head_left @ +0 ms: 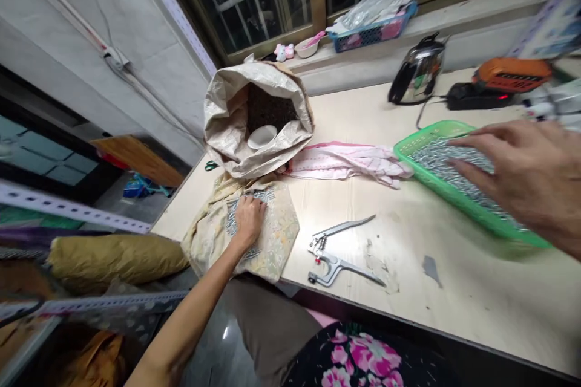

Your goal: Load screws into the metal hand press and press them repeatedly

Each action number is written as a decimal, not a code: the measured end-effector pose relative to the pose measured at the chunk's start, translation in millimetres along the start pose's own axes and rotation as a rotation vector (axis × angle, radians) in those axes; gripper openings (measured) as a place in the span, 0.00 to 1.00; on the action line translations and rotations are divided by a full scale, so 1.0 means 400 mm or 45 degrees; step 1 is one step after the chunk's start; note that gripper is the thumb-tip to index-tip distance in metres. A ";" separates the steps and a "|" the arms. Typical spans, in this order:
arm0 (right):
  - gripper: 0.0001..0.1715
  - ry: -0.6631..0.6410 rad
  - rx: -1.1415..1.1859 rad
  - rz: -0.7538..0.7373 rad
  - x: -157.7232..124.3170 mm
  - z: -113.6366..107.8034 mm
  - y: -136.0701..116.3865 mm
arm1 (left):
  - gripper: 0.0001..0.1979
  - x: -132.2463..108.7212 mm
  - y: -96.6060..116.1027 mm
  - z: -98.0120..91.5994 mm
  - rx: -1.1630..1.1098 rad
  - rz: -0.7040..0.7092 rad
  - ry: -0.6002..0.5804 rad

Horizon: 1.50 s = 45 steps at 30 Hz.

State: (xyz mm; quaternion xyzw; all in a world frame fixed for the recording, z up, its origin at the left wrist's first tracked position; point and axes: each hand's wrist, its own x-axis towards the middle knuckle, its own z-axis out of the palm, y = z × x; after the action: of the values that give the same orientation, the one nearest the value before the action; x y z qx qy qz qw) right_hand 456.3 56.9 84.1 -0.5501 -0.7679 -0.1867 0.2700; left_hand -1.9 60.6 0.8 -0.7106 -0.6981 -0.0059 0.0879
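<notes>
My left hand (250, 216) is curled, knuckles up, over small shiny metal pieces (232, 217), perhaps screws or nails. They lie on a patterned cloth (281, 239) at the table's left edge. What its fingers hold is hidden beneath them. Above the right side of a green plastic basket (472, 205) hovers my right hand (521, 172), slightly blurred. Its thumb and forefinger are apart with nothing visible between them. Many similar thin metal pieces (440, 160) fill the basket. Between my hands, hand pliers (338, 254) lie with spread handles on the table.
Behind the cloth stands an open woven sack (218, 115) with dark contents and a white bowl (262, 136). A pink-white cloth (340, 160) lies beside it. Farther back right are a metal kettle (420, 69) and an orange battery tool part (512, 74) on a black base.
</notes>
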 end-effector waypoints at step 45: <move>0.14 -0.565 0.643 -0.528 -0.293 0.116 -0.368 | 0.15 -0.285 0.238 -0.052 -1.363 -0.192 -0.466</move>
State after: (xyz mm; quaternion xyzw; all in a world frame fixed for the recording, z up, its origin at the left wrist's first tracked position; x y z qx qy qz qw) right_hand 336.6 -51.0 -23.5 -0.3266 -0.9242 0.0811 0.1808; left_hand 92.1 -56.1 -4.6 -0.5937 -0.6503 -0.2418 -0.4076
